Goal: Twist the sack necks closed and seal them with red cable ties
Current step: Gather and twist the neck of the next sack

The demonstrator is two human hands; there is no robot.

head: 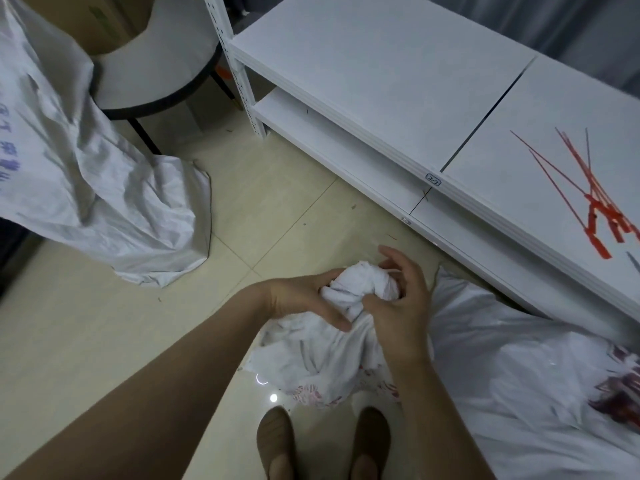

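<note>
Head view: left hand grips bunched sack neck from left, fingers curled round it, thumb across front. Right hand holds same neck from right, thumb pressed in, fingers loosely curled, forefinger raised. White sack stands on tiled floor just before shoes. Red cable ties lie loose on white shelf top, well apart from hands.

White woven plastic sacks: three are lying at upper left, centre and lower right.
Thin red plastic cable ties: a tangle is lying at far right, too overlapped to count.
Left hand, right hand: two are meeting at centre.
Brown flat shoes: two are showing at the bottom.
</note>
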